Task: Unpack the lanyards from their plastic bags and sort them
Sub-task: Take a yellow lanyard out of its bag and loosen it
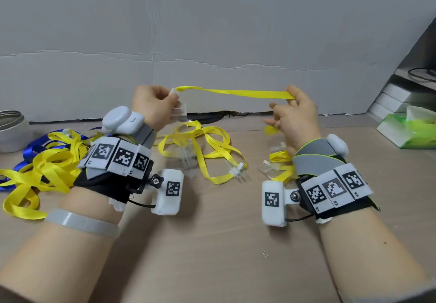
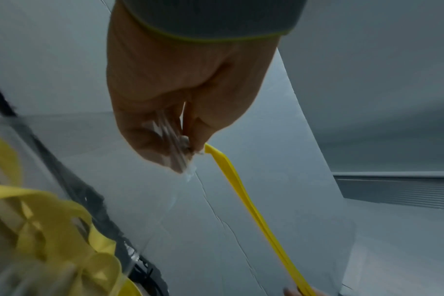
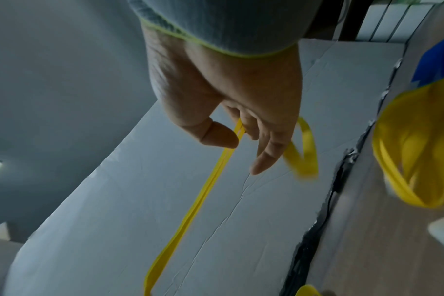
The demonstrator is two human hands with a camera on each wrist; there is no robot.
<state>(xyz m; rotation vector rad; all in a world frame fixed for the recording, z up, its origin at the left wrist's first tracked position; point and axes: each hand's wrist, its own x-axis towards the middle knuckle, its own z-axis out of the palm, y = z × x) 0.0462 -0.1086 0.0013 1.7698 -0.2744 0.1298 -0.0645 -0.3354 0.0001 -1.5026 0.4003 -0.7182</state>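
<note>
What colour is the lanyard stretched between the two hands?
Yellow lanyard; clearest in the head view.

yellow lanyard (image 1: 233,92) | blue lanyards (image 1: 33,149) | brown table (image 1: 212,243) | grey wall (image 1: 212,19)

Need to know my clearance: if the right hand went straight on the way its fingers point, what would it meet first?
Probably the grey backboard. The right hand, pinching the yellow lanyard, points forward and slightly left above the table; nothing else shows in that line, though depth is unclear.
</note>
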